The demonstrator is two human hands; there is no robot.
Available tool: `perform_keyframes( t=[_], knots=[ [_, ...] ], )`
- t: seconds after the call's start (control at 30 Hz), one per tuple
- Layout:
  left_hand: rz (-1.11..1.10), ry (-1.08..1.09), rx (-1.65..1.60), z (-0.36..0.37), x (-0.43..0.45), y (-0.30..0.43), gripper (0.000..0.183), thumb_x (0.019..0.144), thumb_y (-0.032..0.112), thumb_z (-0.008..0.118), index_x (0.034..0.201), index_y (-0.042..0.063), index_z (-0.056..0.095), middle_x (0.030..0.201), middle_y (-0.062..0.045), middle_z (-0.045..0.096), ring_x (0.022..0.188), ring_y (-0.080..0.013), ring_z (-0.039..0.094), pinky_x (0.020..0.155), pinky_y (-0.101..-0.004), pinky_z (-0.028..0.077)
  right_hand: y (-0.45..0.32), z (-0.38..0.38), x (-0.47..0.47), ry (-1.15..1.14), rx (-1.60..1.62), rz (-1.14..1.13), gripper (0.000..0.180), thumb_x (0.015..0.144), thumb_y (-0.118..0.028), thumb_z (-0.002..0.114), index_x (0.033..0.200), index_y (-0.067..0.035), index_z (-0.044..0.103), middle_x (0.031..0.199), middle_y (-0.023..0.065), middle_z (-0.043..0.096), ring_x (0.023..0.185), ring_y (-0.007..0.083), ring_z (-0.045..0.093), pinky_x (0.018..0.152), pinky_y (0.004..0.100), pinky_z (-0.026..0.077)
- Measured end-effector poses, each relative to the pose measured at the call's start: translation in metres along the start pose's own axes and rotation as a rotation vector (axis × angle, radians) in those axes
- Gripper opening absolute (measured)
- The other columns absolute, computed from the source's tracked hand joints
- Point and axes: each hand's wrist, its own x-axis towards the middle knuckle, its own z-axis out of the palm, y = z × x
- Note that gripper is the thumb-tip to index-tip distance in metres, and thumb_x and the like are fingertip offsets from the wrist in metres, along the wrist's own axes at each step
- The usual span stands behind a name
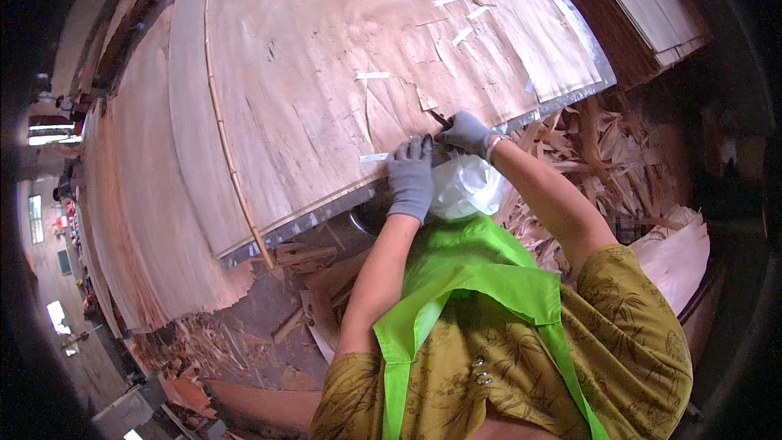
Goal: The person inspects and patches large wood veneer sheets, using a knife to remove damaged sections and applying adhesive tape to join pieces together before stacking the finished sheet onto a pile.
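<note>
A wide sheet of wood veneer (305,73) covers the table before me, with short strips of white tape (373,76) across several of its splits. My left hand (410,177), in a grey glove, rests on the sheet's near edge with its fingers together. Just to its right, my right hand (467,132), gloved too, grips a dark, thin tool (438,117), perhaps a knife. The tool's tip meets the veneer by a torn patch (427,99). A white plastic bag (467,186) hangs below my hands at the table edge.
A thin wooden stick (223,128) lies along the sheet's left part and juts past the edge. More veneer sheets (131,183) are stacked at left, and others (647,0) at upper right. Veneer scraps (586,153) heap at right; more debris (208,342) litters the floor at lower left.
</note>
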Motion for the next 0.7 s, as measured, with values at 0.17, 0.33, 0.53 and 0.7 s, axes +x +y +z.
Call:
perform_keyframes(
  t=[0.17, 0.33, 0.53, 0.7],
  knots=[
    [-0.033, -0.018, -0.074, -0.005, 0.005, 0.006, 0.041, 0.085, 0.016, 0.045, 0.125, 0.021, 0.054, 0.120, -0.005, 0.053, 0.108, -0.0222, 0.049, 0.090, -0.0460, 0.036, 0.029, 0.007, -0.058, -0.077, 0.180, 0.034, 0.022, 0.081, -0.021, 0.063, 0.077, 0.000, 0.065, 0.061, 0.0049, 0.062, 0.049, 0.0126, 0.057, 0.047, 0.0276, 0.046],
    [-0.073, -0.015, -0.386, -0.007, 0.010, -0.019, 0.044, 0.081, 0.011, 0.049, 0.124, 0.019, 0.055, 0.118, -0.008, 0.053, 0.105, -0.0285, 0.050, 0.087, -0.0453, 0.040, 0.022, -0.026, -0.044, -0.096, 0.331, -0.103, 0.014, 0.084, -0.014, 0.058, 0.082, -0.002, 0.064, 0.069, 0.0021, 0.064, 0.056, 0.0090, 0.057, 0.051, 0.0263, 0.046],
    [-0.248, 0.072, -0.293, -0.016, 0.047, -0.024, 0.060, 0.077, 0.015, 0.059, 0.134, 0.013, 0.043, 0.121, -0.011, 0.051, 0.109, -0.0319, 0.049, 0.088, -0.0432, 0.041, -0.019, -0.042, 0.050, -0.097, 0.335, -0.262, 0.012, 0.083, -0.016, 0.061, 0.086, -0.005, 0.067, 0.070, 0.0032, 0.064, 0.059, 0.0096, 0.057, 0.053, 0.0262, 0.043],
    [-0.091, -0.105, -0.032, -0.005, 0.065, -0.009, 0.081, 0.070, 0.035, 0.071, 0.140, 0.016, 0.035, 0.135, -0.009, 0.043, 0.120, -0.0262, 0.043, 0.090, -0.0429, 0.039, -0.034, -0.039, 0.061, 0.187, -0.283, -0.065, 0.037, 0.070, -0.032, 0.069, 0.085, 0.002, 0.068, 0.074, 0.0180, 0.066, 0.069, 0.0283, 0.066, 0.066, 0.0354, 0.051]
  ],
)
